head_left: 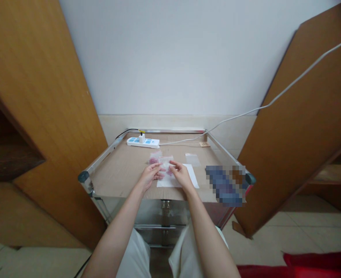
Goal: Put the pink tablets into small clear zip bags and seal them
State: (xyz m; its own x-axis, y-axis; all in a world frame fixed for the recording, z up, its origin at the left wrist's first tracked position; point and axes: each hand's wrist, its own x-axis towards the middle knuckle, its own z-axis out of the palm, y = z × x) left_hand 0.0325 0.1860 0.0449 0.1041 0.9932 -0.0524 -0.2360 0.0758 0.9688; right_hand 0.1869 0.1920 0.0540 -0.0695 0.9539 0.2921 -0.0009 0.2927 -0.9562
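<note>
A small clear zip bag (166, 159) with a pinkish edge along its top is between my two hands, over a white sheet of paper (193, 177). My left hand (151, 175) has its fingers closed on the bag's left side. At the right side my right hand (180, 173) pinches it between thumb and fingers. Something pinkish shows low in the bag, too small to make out. Just behind lies another zip bag (154, 158) with reddish-pink contents. A flat clear bag (192, 159) rests to the right, behind the paper.
A white power strip (143, 143) with a plug stands at the back left of the brown-covered cart top (115, 170). Its white cord (231, 117) runs up to the right. A blurred-out bluish item (225, 186) lies at the right edge. Wooden furniture (63, 116) flanks the cart.
</note>
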